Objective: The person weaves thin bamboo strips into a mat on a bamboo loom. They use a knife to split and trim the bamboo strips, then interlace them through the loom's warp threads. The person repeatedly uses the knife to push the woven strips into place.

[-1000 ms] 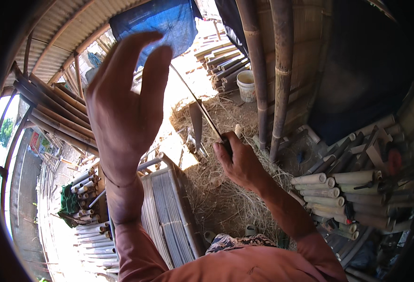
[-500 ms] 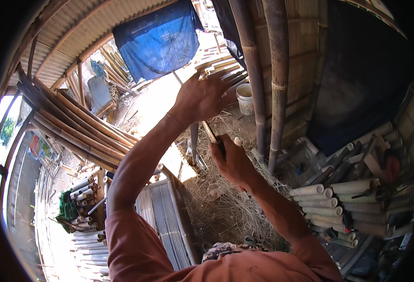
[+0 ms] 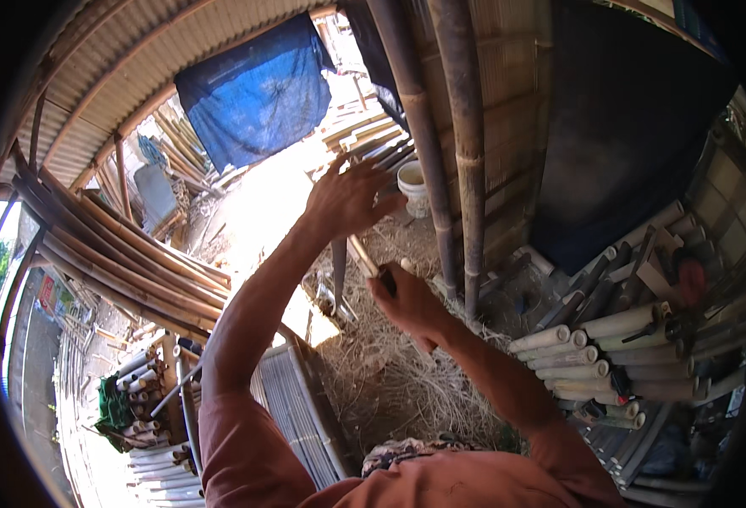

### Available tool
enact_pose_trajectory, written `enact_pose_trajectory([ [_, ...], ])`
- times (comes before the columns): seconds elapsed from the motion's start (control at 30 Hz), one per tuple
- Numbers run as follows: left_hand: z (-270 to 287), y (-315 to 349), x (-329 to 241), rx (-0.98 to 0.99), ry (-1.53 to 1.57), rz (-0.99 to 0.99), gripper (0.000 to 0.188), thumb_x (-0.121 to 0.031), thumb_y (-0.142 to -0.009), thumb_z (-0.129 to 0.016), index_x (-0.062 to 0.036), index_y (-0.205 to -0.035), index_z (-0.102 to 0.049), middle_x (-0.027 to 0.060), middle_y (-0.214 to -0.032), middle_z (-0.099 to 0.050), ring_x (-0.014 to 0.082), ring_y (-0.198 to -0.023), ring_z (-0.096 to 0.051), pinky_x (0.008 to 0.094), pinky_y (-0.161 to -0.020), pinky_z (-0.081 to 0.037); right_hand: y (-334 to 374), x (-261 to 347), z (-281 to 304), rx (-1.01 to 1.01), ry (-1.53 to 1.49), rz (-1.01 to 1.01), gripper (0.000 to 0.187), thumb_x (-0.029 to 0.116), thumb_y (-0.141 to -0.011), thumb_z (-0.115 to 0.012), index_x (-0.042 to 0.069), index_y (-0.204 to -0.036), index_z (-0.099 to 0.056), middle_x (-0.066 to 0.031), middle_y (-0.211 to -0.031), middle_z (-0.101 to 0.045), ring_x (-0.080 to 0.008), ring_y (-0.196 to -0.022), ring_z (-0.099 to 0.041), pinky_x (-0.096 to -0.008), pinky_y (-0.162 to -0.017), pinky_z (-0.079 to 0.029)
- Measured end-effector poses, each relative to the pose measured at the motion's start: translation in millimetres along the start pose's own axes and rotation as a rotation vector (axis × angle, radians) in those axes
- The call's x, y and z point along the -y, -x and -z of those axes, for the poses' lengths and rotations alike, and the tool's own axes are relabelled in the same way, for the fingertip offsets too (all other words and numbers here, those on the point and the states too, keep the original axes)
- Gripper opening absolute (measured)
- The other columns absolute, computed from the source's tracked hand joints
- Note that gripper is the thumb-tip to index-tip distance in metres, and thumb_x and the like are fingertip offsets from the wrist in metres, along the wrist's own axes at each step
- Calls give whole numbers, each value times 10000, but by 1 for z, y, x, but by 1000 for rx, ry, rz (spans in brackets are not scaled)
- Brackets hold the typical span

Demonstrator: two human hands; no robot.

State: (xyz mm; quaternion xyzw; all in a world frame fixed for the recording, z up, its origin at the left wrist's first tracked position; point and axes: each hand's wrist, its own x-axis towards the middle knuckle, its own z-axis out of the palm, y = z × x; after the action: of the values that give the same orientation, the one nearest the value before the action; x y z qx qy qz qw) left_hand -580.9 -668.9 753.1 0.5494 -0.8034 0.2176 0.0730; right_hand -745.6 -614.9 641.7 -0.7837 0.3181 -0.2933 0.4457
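R hand clamped on pale thin strip w/ dark piece at its grip; strip runs up behind L hand, whose fingers are spread apart, can't tell if touching it. Dark flat blade-like piece just L of strip, white bucket beyond, then blue cloth hanging at far end.

1. Glows vivid blue on the hanging sheet!
2. Drops to near-black on the wall cloth.
3. Flashes pale tan along the held strip.
4. Warms to salmon pink over the shirt.
5. Breaks into mottled dark-and-cream on the patterned garment.
6. Turns off-white at the bucket.
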Motion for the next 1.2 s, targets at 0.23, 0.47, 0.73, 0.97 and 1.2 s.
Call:
enact_pose_trajectory([
  [0.23, 14, -10, 41, -152, 29, 31, 608, -600, -929, -453, -110, -1258, -601, 124, -1299, -581, 260, -1295, -473, 492, -1153, -217, -48, 27, 23, -274, 676, 321, 302, 270, -973, -528, -21, -951, -450, -177, -627, -610, -304, -472, -620, -394, -382, -476],
  [0.47, 43, 41, 78, -774, 182, 146, 603, -408, -831, -699, 1, -1247, -545, 202, -1228, -562, 378, -1204, -508, 482, -1053, -378, -132, -66, -100, -47, 199, -34, 446, 379, -975, -492, -64, -1001, -537, -163, -691, -632, -253, -592, -657, -398, -526, -526],
  [0.73, 10, 109, 170, -645, 699, 274, 408, -239, -791, -773, -10, -1096, -628, 162, -970, -668, 289, -903, -660, 374, -795, -513, -137, 37, -131, -23, -131, 46, 311, 302, -967, -564, 0, -983, -491, -38, -647, -537, -118, -494, -569, -286, -434, -479],
  [0.97, 138, 86, 184, -876, 1002, 168, 174, -146, -823, -724, 17, -837, -668, 16, -676, -621, 100, -609, -556, 278, -564, -463, -105, 188, -63, 30, 113, 81, 260, 268, -977, -572, 23, -993, -486, -6, -648, -507, -63, -451, -494, -250, -378, -435],
  [1.2, 19, 53, 220, -796, 1457, 389, 288, -224, -766, -784, 35, -857, -699, 73, -679, -672, 96, -587, -588, 266, -548, -458, -127, 158, -83, 30, 274, -231, 349, 224, -962, -566, -50, -1155, -472, -44, -611, -520, -129, -459, -552, -302, -393, -464],
])
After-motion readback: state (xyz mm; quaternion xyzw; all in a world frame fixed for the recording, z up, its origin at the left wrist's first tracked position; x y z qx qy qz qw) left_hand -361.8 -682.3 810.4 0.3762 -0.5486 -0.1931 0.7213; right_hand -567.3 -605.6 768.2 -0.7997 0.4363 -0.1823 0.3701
